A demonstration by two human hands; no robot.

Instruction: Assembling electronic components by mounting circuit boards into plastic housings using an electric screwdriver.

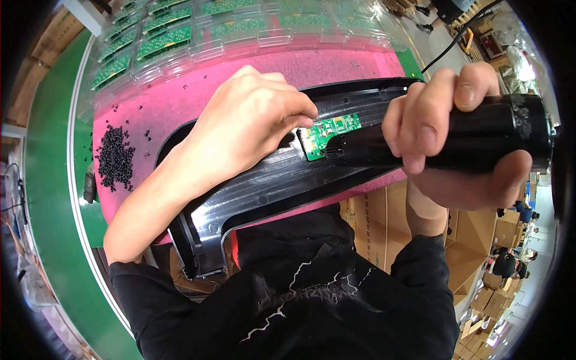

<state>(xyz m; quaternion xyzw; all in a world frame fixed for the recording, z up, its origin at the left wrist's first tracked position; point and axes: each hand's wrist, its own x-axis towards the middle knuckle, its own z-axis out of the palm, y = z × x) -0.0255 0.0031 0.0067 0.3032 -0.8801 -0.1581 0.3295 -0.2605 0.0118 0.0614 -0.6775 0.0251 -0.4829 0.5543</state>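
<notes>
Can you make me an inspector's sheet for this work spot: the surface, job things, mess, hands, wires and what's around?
Surface: pink mat on a green table.
Job's things: green circuit board in a long black housing; black tool, its nose over the board.
Clutter: pile of small black pieces at left; clear trays of green boards behind.
Hands: right hand grips the tool; left hand by the board's left edge, contact unclear.
Cables: black cable, upper right.
Surroundings: cardboard boxes; people at right.

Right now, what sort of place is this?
Probably an electronics assembly workshop: the right hand holds a black cylindrical tool at a green rectangular circuit board, near small black parts and clear plastic trays of green boards.
</notes>
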